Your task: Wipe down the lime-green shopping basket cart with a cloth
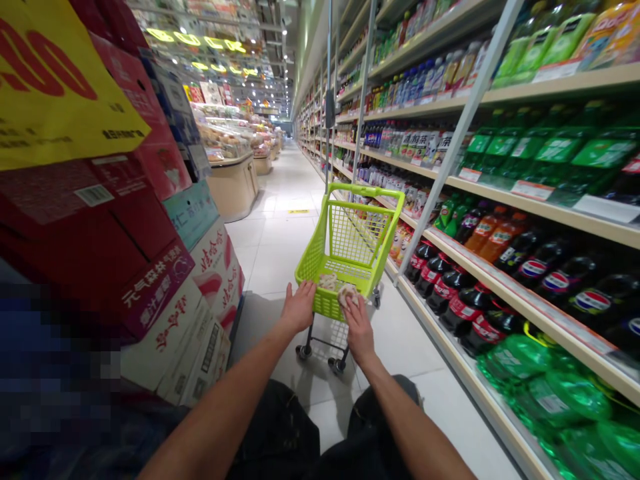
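Note:
A lime-green plastic shopping cart [345, 267] stands in the aisle right in front of my knees, its basket open at the top. My left hand [299, 308] rests at the near left corner of the basket rim, fingers stretched and thumb apart. At the near right edge, my right hand [359, 327] grips a whitish crumpled thing with brown patches [347, 293], perhaps a cloth or work glove. Inside the basket, by the near wall, lies a similar pale crumpled piece [328, 281]. My fingers partly cover the held thing, so its kind is unclear.
Shelves [500, 180] of soda bottles line the right side, close to the cart. Stacked drink cartons [165, 300] under a yellow price sign [60, 87] rise at left. A rounded display counter [233, 183] stands farther ahead along the white tiled aisle [280, 227].

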A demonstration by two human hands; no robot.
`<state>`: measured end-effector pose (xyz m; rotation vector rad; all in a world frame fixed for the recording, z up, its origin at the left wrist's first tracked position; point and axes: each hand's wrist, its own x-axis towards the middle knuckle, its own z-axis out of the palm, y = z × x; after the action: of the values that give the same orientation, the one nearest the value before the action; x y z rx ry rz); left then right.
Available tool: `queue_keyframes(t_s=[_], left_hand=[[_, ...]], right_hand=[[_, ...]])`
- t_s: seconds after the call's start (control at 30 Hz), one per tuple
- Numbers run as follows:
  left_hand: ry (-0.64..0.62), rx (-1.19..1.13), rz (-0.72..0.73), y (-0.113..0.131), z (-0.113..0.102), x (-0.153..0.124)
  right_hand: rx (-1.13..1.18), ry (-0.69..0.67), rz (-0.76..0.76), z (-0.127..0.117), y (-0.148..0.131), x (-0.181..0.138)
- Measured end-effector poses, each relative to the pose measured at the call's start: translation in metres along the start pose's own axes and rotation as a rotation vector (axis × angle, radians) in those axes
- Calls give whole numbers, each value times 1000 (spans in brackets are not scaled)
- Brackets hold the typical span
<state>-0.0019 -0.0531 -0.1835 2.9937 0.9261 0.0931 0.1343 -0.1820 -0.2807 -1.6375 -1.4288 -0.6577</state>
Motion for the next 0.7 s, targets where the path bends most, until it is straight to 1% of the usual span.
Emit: queue_keyframes(t_s=[0.07, 0.13, 0.17, 0.23, 0.3, 0.37, 0.4, 0.47, 0.53, 0.6, 0.63, 0.7], left_hand=[[6, -14, 38, 6, -2, -2], [10, -36, 73, 9, -6, -2], [16, -52, 83, 9, -7, -2], [18, -87, 62, 5, -10, 0], [4, -103, 23, 0, -9, 2], [-14, -102, 7, -3, -8, 2], [-20, -103, 17, -4, -7, 2], [-24, -115, 39, -3, -7, -1], [-37, -133, 51, -2, -8, -3], [-50, -152, 53, 0, -9, -6], [-55, -167, 48, 0, -10, -6], [-52, -211, 23, 1, -11, -7]], right_hand=[[-3, -69, -15, 8, 4, -24], [1, -137, -30, 5, 8, -40], [1, -151, -32, 0, 9, -42], [-6, -126, -20, -11, 7, -28], [-14, -62, -13, -17, 1, -3], [-21, -32, -34, -13, -5, 17], [-28, -39, -56, -8, -8, 20], [-45, -90, -110, 7, -12, 11], [-53, -171, -150, 20, -16, -9], [-45, -221, -160, 25, -21, -23], [-34, -225, -158, 26, -23, -23], [-10, -191, -146, 23, -28, -12]])
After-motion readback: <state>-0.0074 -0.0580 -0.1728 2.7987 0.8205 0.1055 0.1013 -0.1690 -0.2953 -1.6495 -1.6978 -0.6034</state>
